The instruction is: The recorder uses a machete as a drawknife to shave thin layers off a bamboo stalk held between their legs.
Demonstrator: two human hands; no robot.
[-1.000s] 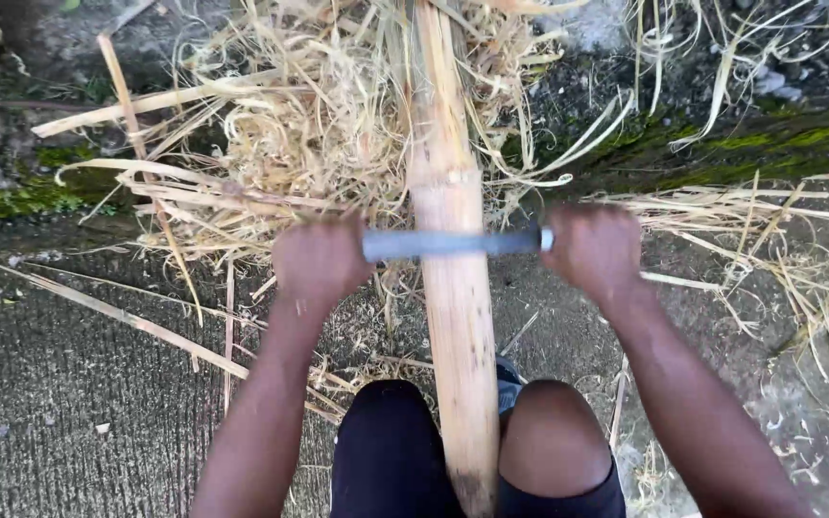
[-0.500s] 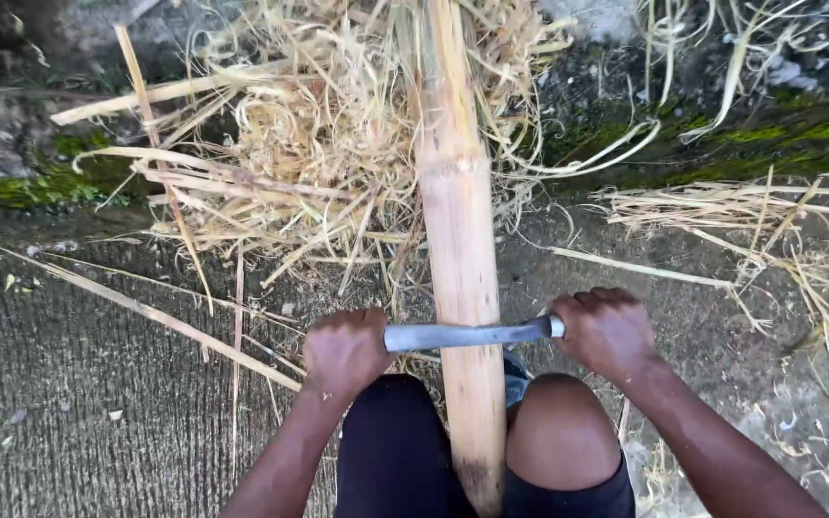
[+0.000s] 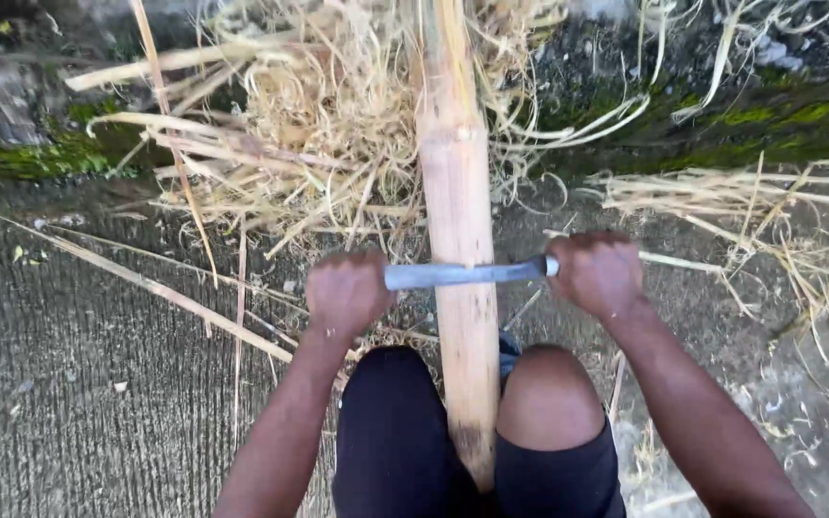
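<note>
Far left: rough concrete ground (image 3: 79,403), with a long thin split strip (image 3: 146,283) lying slantwise across it. Behind that, a mossy ledge (image 3: 31,158) along the upper edge.

Your left hand (image 3: 345,290) sits just left of centre, fingers curled tight into a fist around the near end of the metal blade (image 3: 462,274). Above it, a heap of pale shavings (image 3: 309,125), curled and tangled, piled against the ledge.

Centre: the bamboo pole (image 3: 458,201) runs straight away from you, its lower end held between your knees, its upper end going out of the top of the view. The surface is pale and scraped, with one node ring above the blade. The blade lies crosswise, flat on the pole, touching it, spanning from fist to fist.

Your right hand (image 3: 599,273) is just right of the pole, fingers wrapped closed on the blade's handle end.

Far right: more loose strips (image 3: 722,187) scattered on the ground, well apart from the pole.
</note>
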